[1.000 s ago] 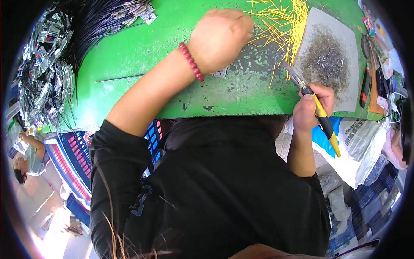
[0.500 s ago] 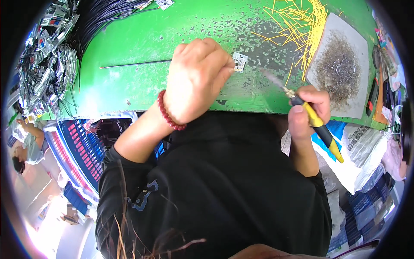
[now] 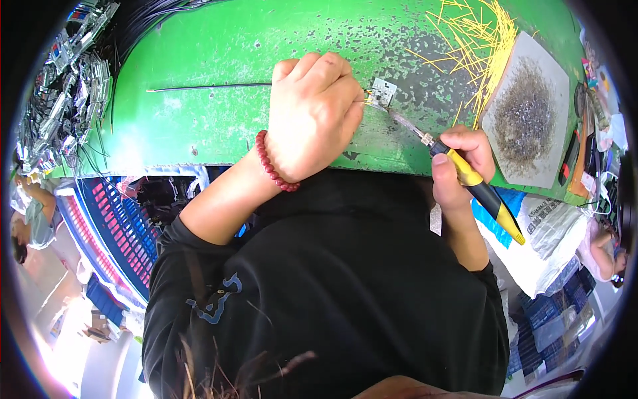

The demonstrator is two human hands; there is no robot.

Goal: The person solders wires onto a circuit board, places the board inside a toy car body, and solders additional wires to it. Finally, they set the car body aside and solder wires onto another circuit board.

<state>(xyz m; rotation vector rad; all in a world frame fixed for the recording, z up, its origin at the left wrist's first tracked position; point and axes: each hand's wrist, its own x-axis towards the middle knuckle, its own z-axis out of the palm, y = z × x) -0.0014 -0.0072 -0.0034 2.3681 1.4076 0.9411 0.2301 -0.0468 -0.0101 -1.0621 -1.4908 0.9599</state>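
Note:
My left hand (image 3: 312, 113), wearing a red bead bracelet (image 3: 268, 166), is closed on a thin black cable (image 3: 212, 87). The cable runs out to the left across the green table. Thin yellowish wire ends show past my fingertips, at the edge of a small white circuit board (image 3: 383, 90) lying flat on the table. My right hand (image 3: 463, 163) grips a yellow and black soldering iron (image 3: 473, 174) like a pen. Its tip reaches the lower edge of the board, by the wire ends; whether it touches a pad is too small to tell.
A pile of thin yellow strands (image 3: 488, 46) lies at the far right, beside a pale slab (image 3: 561, 86) covered in dark metallic crumbs. Tools (image 3: 578, 156) lie at the right edge. Bundled metal-cased parts with cables (image 3: 73, 100) heap at the left. A white bag (image 3: 548, 259) hangs below.
The soldering iron has moved left and its tip has come to the board's edge. My left hand has shifted slightly right, and wire ends now show beside the board.

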